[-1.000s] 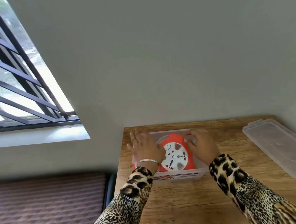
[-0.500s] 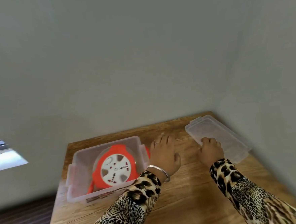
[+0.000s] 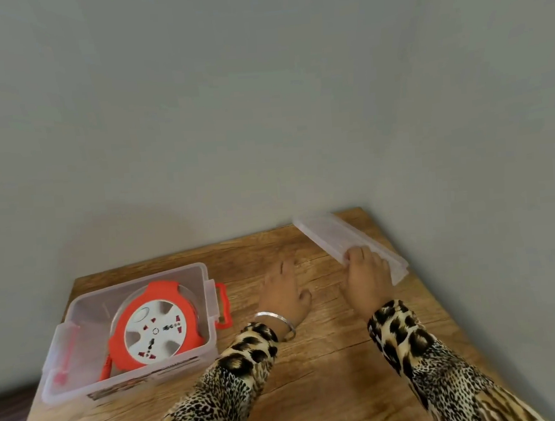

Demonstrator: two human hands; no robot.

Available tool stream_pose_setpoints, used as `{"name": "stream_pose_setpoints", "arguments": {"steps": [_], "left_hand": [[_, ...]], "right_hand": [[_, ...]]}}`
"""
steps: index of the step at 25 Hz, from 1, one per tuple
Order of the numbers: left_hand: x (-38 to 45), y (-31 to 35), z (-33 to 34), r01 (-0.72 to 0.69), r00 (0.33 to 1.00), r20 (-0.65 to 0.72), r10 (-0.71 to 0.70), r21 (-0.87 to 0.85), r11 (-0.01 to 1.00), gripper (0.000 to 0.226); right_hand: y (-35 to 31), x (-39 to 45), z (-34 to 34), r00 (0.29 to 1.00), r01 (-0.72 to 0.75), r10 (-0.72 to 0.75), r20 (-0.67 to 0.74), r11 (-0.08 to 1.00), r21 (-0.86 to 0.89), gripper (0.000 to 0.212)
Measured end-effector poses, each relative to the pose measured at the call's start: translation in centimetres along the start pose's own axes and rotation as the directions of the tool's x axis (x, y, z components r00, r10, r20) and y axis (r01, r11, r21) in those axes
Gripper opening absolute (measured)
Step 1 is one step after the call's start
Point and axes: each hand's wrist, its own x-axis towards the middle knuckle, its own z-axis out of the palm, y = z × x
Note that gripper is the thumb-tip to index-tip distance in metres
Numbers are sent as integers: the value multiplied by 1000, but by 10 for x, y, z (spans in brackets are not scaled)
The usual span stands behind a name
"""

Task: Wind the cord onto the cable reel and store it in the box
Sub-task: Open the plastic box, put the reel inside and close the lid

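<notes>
Cable reel [image 3: 155, 330] is lying inside the open box [image 3: 205, 278] near the counter's [image 3: 313, 372] left edge. Right hand [image 3: 368, 278] is gripping the lid [image 3: 333, 236] at the far right corner; left hand [image 3: 285, 292] is resting flat, fingers relaxed.

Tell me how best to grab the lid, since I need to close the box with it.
Take the lid by its long near edge, coming from the table's open side, thumb on top and fingers under. It is thin, and its far side sits close to the wall corner, so only the near rim is free. The right hand already grips it there, tilting it up.
</notes>
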Motion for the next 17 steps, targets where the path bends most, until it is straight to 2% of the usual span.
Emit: {"name": "stream_pose_setpoints", "arguments": {"steps": [3, 5, 6, 7, 9, 11, 12, 14, 15, 17], "left_hand": [[14, -8, -36, 126, 952, -226, -205, -322, 938, 69], [18, -19, -76, 74, 896, -319, -309, -578, 812, 89], [16, -28, -98, 34, 879, -344, -330, -645, 763, 97], [13, -40, -119, 0, 874, -364, -323, -664, 748, 96], [0, -66, -159, -24, 870, -413, -270, -582, 813, 70], [-12, -95, -191, 44, 842, -445, -305, -507, 861, 60], [-18, -109, -202, 103, 831, -417, -368, -535, 839, 60], [-36, -140, -218, 234, 794, -332, -510, -607, 760, 55], [-47, -156, -220, 301, 763, -296, -574, -623, 722, 53], [-69, -186, -217, 407, 687, -264, -677, -633, 659, 50]], "right_hand": [[-30, 17, -55, 977, 207, -195, -84, 964, 165, 12], [-52, 29, -92, 942, 328, -336, -27, 895, 302, 12], [-62, 34, -108, 922, 340, -385, 37, 851, 401, 11], [-72, 39, -122, 899, 312, -423, 113, 801, 511, 11], [-94, 46, -136, 849, 210, -480, 220, 689, 693, 12], [-117, 51, -132, 852, 93, -474, 222, 554, 827, 15], [-129, 53, -125, 868, 2, -443, 226, 457, 889, 19], [-155, 50, -100, 874, -221, -369, 317, 278, 935, 40], [-167, 45, -83, 864, -330, -321, 388, 219, 918, 51], [-188, 26, -49, 847, -469, -200, 492, 153, 870, 56]]}}
